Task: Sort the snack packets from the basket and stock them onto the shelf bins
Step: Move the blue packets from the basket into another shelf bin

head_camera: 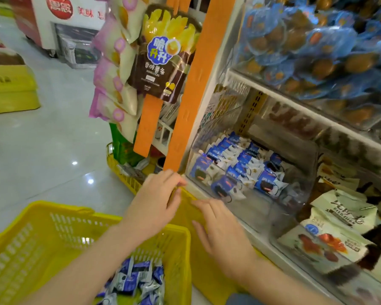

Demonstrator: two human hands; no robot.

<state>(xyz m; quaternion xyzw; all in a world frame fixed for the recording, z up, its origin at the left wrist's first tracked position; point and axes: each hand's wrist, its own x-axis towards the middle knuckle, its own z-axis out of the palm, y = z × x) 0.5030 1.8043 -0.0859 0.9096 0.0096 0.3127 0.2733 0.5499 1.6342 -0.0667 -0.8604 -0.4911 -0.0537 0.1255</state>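
A yellow basket (53, 234) at the lower left holds several blue-and-white snack packets (134, 280). More of the same packets (240, 168) lie in a clear shelf bin (304, 186) on the low shelf to the right. My left hand (156, 201) reaches over the basket to the bin's front left corner, where its fingers and thumb pinch the top of a yellow ledge (185, 208). My right hand (220, 230) lies flat on that ledge just below the bin, fingers straight, holding no packet.
An orange hanging strip (191, 89) with a brown chip bag (163, 53) runs down beside the bin. Beige packets (339, 219) fill the neighbouring bin; blue-wrapped snacks (317, 40) fill the shelf above. A second yellow basket (123, 172) stands behind. Tiled floor (53, 139) lies to the left.
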